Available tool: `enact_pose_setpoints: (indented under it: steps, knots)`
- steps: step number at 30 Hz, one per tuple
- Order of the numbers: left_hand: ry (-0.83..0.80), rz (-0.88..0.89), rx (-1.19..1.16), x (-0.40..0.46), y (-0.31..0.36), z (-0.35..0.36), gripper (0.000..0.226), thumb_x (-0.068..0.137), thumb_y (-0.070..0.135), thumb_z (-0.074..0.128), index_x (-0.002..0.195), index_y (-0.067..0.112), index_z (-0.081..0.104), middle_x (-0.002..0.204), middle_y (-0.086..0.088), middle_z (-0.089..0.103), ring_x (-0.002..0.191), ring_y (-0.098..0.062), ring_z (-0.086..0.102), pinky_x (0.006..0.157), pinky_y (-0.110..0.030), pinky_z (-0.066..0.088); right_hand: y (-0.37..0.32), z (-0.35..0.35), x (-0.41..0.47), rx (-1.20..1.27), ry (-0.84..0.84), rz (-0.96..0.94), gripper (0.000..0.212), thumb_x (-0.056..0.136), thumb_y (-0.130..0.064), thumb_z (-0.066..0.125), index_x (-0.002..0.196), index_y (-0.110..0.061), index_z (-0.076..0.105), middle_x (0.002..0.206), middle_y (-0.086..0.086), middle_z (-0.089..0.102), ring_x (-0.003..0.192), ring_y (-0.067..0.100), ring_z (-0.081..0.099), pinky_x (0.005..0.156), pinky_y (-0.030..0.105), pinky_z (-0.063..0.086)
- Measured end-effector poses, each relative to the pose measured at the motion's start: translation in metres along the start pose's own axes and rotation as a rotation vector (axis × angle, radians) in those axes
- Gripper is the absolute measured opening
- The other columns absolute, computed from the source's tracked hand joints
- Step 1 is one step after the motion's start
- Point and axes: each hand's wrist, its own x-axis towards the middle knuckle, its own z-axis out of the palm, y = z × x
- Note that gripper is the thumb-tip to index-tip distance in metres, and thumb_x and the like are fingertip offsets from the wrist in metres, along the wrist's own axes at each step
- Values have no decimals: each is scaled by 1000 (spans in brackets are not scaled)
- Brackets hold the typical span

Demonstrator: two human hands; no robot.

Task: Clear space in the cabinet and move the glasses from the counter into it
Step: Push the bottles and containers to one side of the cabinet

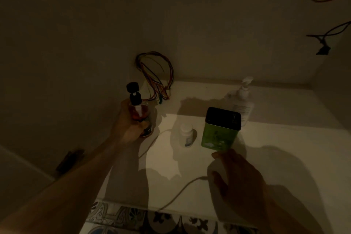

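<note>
We are clearing the pale cabinet shelf (pixel 275 138), so each item should be lifted straight up and carried out over the front edge, not dragged. Our left hand (pixel 131 125) is wrapped around a small amber glass bottle with a black pump top (pixel 137 108) near the shelf's back-left corner, close to a bundle of coloured wires (pixel 157 74) coming out of the back wall. We should raise the bottle upright and steer it clear of those wires.

Our right hand (pixel 237 180) is curled over a white rounded object (pixel 212 169) near the front edge, with a white cable (pixel 180 192) running from it; the fingers look closed on it, though what it is we cannot tell. We should gather the cable so it does not sweep the small white pill bottle (pixel 187 135) or the green square tin with a dark lid (pixel 220 129) just behind. A white pump dispenser (pixel 243 99) stands toward the back edge.

The glasses are not in view, so we judge them not yet on the shelf.
</note>
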Motion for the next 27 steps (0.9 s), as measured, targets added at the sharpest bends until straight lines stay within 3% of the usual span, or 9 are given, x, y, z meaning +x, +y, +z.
enact_pose_setpoints:
  steps: [3,6,8,10,14,16,20,23,27]
  knots:
    - [296,-126,115,-23,-6,7,73,75,14,85,132,36,44,111,3,58,101,2,59,80,-24,51,-5,-3,1,4,-4,1,49,65,-19,91,109,-15,70,100,5,72,79,26,71,61,33,57]
    - [494,-118,168,-74,-1,30,59,78,45,77,124,32,42,118,8,54,109,-11,54,83,-28,46,-7,-5,2,13,7,-5,49,66,-20,91,109,-15,70,99,5,72,81,26,71,63,35,58]
    - [401,-24,163,-98,6,55,45,79,52,68,115,39,44,109,18,53,100,-2,53,76,-21,42,-7,-5,3,42,4,3,45,71,-21,88,111,-15,69,102,4,71,85,25,71,66,35,58]
    - [225,6,166,-111,14,84,55,74,58,65,121,39,44,113,17,52,100,-2,53,78,-24,46,-8,-5,4,76,3,8,40,75,-21,85,111,-16,67,103,3,70,86,23,70,68,33,56]
    - [141,-95,222,-99,19,122,86,63,59,77,134,35,35,127,14,50,113,-11,54,87,-35,53,-3,-12,9,109,46,61,24,81,-26,78,101,-24,65,94,-8,66,77,14,65,64,26,53]
    - [121,-105,197,-87,17,133,91,63,52,84,137,34,36,130,13,51,115,-13,54,88,-39,54,7,-16,12,122,93,106,18,83,-27,76,92,-27,60,84,-14,55,65,6,55,57,17,40]
    - [186,-138,203,-68,16,139,57,71,35,82,111,39,41,111,9,61,100,-19,62,79,-39,53,29,-20,22,209,206,272,34,79,-25,79,85,-26,46,75,-10,53,62,5,52,50,19,34]
    - [182,-128,219,-70,16,131,47,75,33,80,103,38,43,105,8,64,94,-18,63,75,-36,52,41,-20,37,280,244,307,50,71,-25,89,100,-15,49,93,5,59,73,21,62,52,23,42]
    - [187,-101,175,-94,14,108,44,77,36,80,102,46,45,92,23,60,86,-5,63,69,-29,49,45,-20,58,290,170,159,89,63,-12,95,137,-3,46,126,22,57,105,33,62,81,32,49]
